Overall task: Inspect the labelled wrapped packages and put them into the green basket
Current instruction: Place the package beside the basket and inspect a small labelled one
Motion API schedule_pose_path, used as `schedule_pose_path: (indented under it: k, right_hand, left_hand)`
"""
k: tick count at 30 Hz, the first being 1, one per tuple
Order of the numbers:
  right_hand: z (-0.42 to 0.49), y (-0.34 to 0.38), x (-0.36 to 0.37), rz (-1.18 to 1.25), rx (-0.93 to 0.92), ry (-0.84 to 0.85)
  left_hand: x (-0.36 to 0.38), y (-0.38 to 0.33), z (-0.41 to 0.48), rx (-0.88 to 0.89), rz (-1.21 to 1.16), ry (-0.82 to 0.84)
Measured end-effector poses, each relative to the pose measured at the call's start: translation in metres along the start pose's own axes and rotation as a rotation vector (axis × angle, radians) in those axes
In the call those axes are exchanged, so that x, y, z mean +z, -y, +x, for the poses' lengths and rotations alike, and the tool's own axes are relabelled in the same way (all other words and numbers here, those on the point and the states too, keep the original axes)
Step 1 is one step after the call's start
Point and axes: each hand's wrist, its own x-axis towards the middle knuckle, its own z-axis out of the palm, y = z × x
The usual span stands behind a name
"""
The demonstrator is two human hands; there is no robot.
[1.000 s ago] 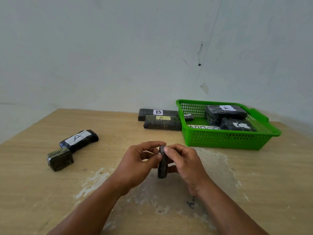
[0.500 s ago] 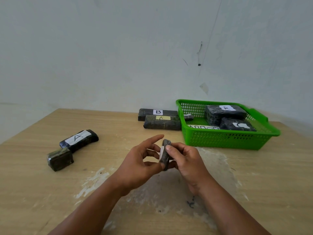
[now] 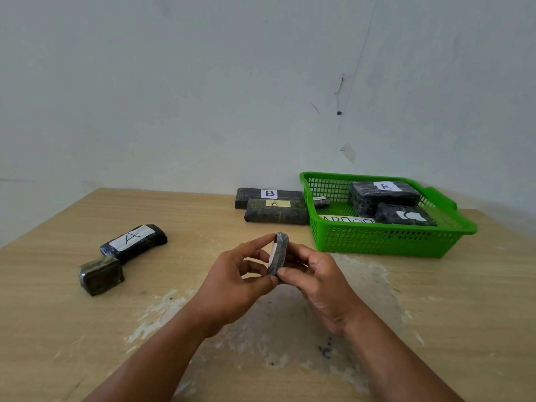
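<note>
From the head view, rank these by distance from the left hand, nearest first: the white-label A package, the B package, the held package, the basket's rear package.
1. Held package, pinched by the left hand.
2. White-label A package, to the left.
3. B package, at the back.
4. Basket's rear package, far right.

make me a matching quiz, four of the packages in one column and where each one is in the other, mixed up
Things:
1. B package
2. C package
3. white-label A package
4. small package

Places:
a. in the basket
b. pinched between left hand and right hand
c. just behind the yellow-label A package
d. far left, beside an unlabelled package

Pairs: 1-c, 2-a, 3-d, 4-b
</note>
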Motion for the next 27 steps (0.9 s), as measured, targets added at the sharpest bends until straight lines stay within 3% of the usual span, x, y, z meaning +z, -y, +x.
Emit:
schedule_pose_path:
  k: [15, 27]
  right_hand:
    - [0.0022, 0.001, 0.0013, 0.068, -0.044, -0.147]
    - [0.0094, -0.0047, -0.0028, 0.17, -0.03, -0.309]
  left_hand:
    - [0.0012, 0.0021, 0.0046, -0.143, 0.087, -0.125]
    - [-0.0007, -0.0017, 0.0039, -0.155, -0.108, -0.229]
